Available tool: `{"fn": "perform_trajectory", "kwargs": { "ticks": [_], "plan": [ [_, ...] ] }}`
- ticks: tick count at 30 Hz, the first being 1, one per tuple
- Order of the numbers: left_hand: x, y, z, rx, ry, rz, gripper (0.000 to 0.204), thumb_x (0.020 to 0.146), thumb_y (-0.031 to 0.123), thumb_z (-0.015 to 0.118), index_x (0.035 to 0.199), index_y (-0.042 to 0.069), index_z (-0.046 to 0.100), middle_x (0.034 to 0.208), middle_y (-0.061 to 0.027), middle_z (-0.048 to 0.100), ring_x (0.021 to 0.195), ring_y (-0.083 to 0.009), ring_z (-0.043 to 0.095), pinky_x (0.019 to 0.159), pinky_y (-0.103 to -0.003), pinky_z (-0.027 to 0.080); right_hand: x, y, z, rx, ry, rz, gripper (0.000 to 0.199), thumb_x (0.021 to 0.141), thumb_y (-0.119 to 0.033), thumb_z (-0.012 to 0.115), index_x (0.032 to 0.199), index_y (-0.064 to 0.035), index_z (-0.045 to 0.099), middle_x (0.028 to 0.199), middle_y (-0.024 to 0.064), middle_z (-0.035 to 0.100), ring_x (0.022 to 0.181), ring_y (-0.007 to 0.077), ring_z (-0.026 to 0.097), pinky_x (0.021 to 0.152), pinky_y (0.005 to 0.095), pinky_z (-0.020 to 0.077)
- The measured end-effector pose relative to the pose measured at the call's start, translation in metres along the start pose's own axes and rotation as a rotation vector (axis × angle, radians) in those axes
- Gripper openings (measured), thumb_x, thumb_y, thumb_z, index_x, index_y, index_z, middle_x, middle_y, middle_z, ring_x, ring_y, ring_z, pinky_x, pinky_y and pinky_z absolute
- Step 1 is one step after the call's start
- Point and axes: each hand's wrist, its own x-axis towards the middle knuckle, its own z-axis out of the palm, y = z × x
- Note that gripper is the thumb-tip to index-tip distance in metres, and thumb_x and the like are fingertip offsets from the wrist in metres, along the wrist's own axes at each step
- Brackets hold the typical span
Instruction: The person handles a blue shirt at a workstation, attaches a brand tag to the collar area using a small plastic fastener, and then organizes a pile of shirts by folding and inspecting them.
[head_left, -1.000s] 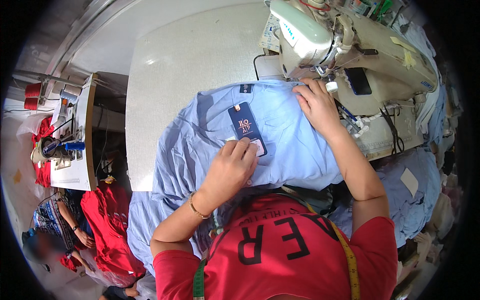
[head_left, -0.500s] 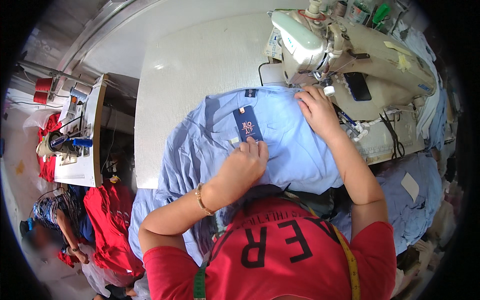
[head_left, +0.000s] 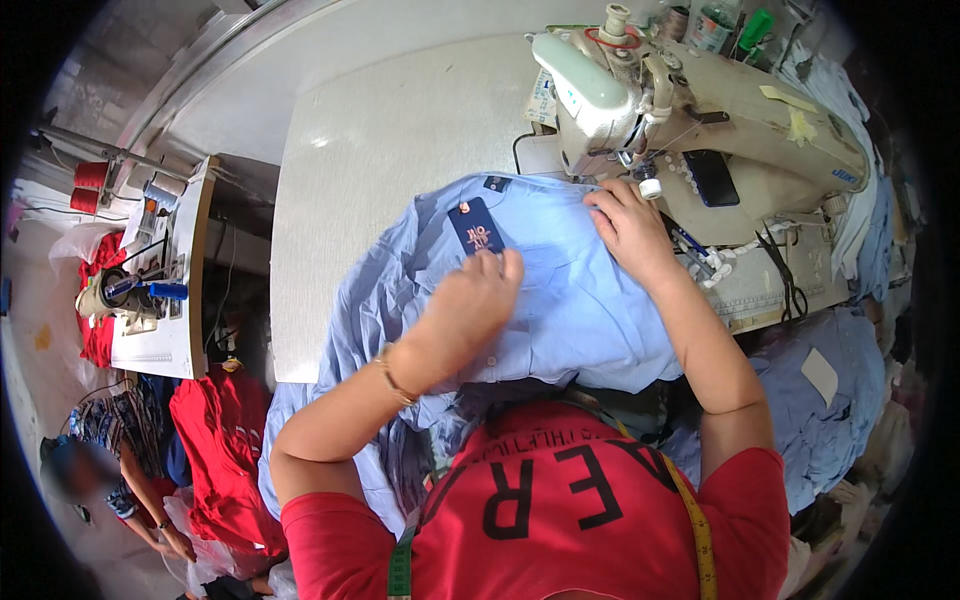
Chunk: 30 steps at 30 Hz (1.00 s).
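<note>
A light blue shirt (head_left: pixel 560 320) lies spread over the front of the sewing table, with small white buttons low in its middle. A dark blue hang tag (head_left: pixel 475 228) with a printed design sits on it, below a small dark neck label (head_left: pixel 496 183). My left hand (head_left: pixel 468 310) is closed, its fingertips pinching the tag's lower end. My right hand (head_left: pixel 630 228) grips the shirt's upper right edge, thumb and bent fingers on the cloth, just below the needle area of the sewing machine (head_left: pixel 590 90).
Beside the machine lie a black phone (head_left: pixel 712 178) and black scissors (head_left: pixel 785 270). More blue cloth (head_left: pixel 800 400) is heaped at the right. Leftward stand a second machine table (head_left: pixel 165 340), red garments (head_left: pixel 225 450) and a co-worker (head_left: pixel 130 450). A tape measure (head_left: pixel 703 530) hangs round my neck.
My left hand has moved up and left, and the tag has shifted and tilted with it. The shirt's lower front has dropped into view with its buttons. My right hand stays nearly in place.
</note>
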Motion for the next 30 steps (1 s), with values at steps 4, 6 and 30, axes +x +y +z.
{"fn": "perform_trajectory", "kwargs": {
  "ticks": [4,6,30],
  "plan": [
    [0.028,-0.068,-0.041,-0.206,0.212,-0.108,0.032,0.082,0.001,0.045,0.113,0.002,0.052,0.088,-0.0176,0.063,0.079,-0.0319,0.062,0.067,-0.038,0.052,-0.001,0.0,-0.003,-0.001,-0.006,0.026,0.015,0.082,-0.012,0.058,0.096,-0.0069,0.06,0.104,0.01,0.056,0.1,0.0296,0.052,0.084,0.0384,0.0434],
    [0.059,-0.104,-0.055,-0.244,0.255,-0.19,0.031,0.084,0.001,0.042,0.112,0.003,0.055,0.094,-0.0204,0.063,0.082,-0.0367,0.062,0.071,-0.042,0.05,-0.001,0.0,-0.003,0.004,-0.014,0.039,0.015,0.082,-0.012,0.058,0.095,-0.0069,0.06,0.103,0.01,0.056,0.1,0.0296,0.052,0.084,0.0384,0.0434],
    [-0.072,-0.02,0.03,-0.419,0.193,-0.361,0.028,0.086,0.009,0.052,0.114,0.005,0.055,0.128,-0.0108,0.049,0.123,-0.0301,0.042,0.103,-0.05,0.028,-0.008,-0.034,0.002,0.261,-0.144,-0.376,0.026,0.079,-0.022,0.064,0.1,-0.0072,0.06,0.109,0.0102,0.053,0.102,0.0299,0.051,0.087,0.0383,0.0419]
  ]
}}
